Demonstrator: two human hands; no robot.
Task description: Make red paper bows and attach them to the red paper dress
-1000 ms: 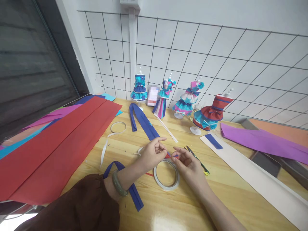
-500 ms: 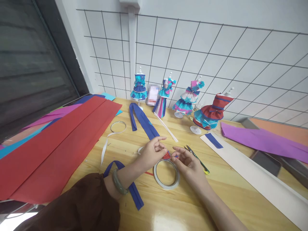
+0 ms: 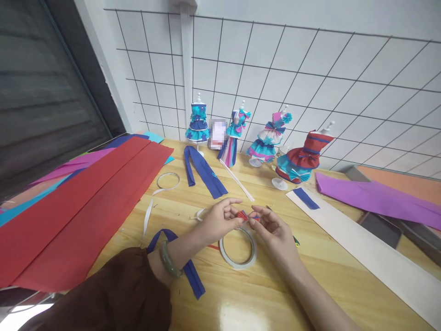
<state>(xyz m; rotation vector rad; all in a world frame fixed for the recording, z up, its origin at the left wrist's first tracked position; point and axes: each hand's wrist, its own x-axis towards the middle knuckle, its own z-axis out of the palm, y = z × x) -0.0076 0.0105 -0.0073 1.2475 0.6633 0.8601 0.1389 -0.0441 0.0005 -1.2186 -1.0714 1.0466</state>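
Between my two hands is a small pleated red and blue paper bow [image 3: 242, 215]. My left hand [image 3: 225, 216] pinches its left fan between thumb and fingers. The other end is gripped by the thumb and fingertips of my right hand [image 3: 270, 224], which hide part of it. Just below the hands a roll of double-sided tape [image 3: 237, 264] lies flat on the wooden table. A dark blue paper strip [image 3: 195, 280] passes under my left wrist. The scissors [image 3: 296, 242] lie mostly hidden behind my right hand.
Four-sided wire grid covers the wall behind several small dress forms [image 3: 303, 156] in paper dresses. Large red paper [image 3: 103, 207] lies left; a cream sheet [image 3: 344, 239] and purple paper [image 3: 372, 197] lie right. A folded blue strip [image 3: 206, 174] and a thin ribbon loop [image 3: 168, 181] lie farther back.
My right hand has shifted slightly right and now covers most of the scissors. The bow's pleated red fan shows more clearly between the hands.
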